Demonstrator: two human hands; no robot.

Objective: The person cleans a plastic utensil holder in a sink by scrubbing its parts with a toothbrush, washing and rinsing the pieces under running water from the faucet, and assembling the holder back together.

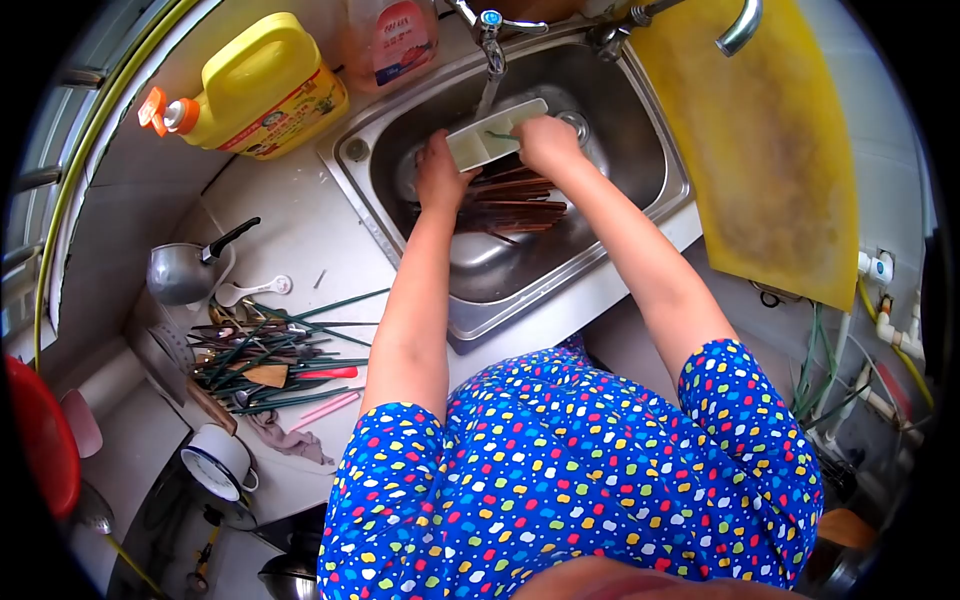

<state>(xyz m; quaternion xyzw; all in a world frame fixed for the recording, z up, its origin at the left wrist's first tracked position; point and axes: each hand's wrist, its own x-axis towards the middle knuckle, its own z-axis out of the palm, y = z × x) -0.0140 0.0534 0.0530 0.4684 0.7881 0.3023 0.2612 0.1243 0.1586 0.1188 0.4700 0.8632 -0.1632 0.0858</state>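
A white divided box is held tilted over the sink under the faucet, with water running near its far edge. My left hand grips its left end, thumb on the near side. At the other end my right hand is closed, fingers at the box's opening, on a thin green thing whose kind I cannot make out. Brown chopsticks lie in a heap on the bottom of the steel sink, just below the box and partly hidden by it.
Left on the counter lies a pile of green chopsticks and cutlery, beside a small pot and a white spoon. A yellow jug stands behind. A yellow board leans right of the sink; an enamel mug sits lower left.
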